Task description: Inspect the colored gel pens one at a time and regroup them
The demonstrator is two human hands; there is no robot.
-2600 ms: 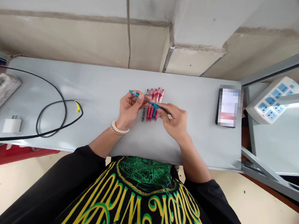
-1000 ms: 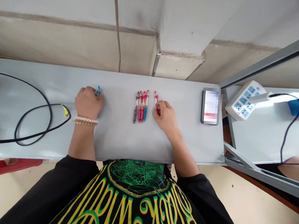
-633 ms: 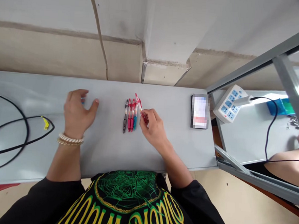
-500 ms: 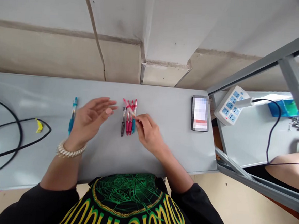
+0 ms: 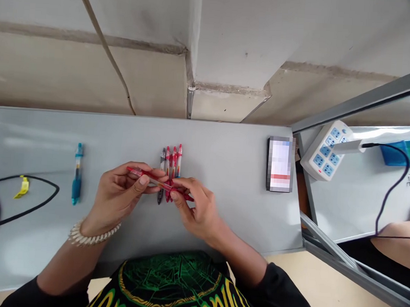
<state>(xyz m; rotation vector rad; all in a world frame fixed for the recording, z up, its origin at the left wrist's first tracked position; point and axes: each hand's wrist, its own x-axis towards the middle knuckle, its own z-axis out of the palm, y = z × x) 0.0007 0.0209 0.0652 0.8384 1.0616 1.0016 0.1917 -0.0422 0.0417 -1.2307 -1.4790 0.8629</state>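
Note:
A red pen [image 5: 159, 183] with a clear barrel is held slantwise between my two hands, above the table. My left hand [image 5: 123, 185] pinches its upper left end between thumb and fingers. On the lower right end, my right hand [image 5: 196, 204] grips the pen with thumb and fingertips. Just behind and partly hidden by the held pen and fingers, a row of pens lies side by side: a black pen [image 5: 163, 157], red pens [image 5: 174, 158] and one with a red top and blue grip [image 5: 180, 156]. A blue pen [image 5: 77, 177] lies apart at the left.
A phone [image 5: 280, 166] lies at the table's right end, near a metal frame [image 5: 362, 108]. Beyond the frame are a white power strip [image 5: 328, 150] and another person's arm [image 5: 398, 242]. At left lies a black cable [image 5: 47, 203] with a yellow tag [image 5: 22, 187].
My left hand was apart and open; it has moved in and closed on the pen's left end. The right hand has brought the pen lower and nearer me. The view has shifted slightly.

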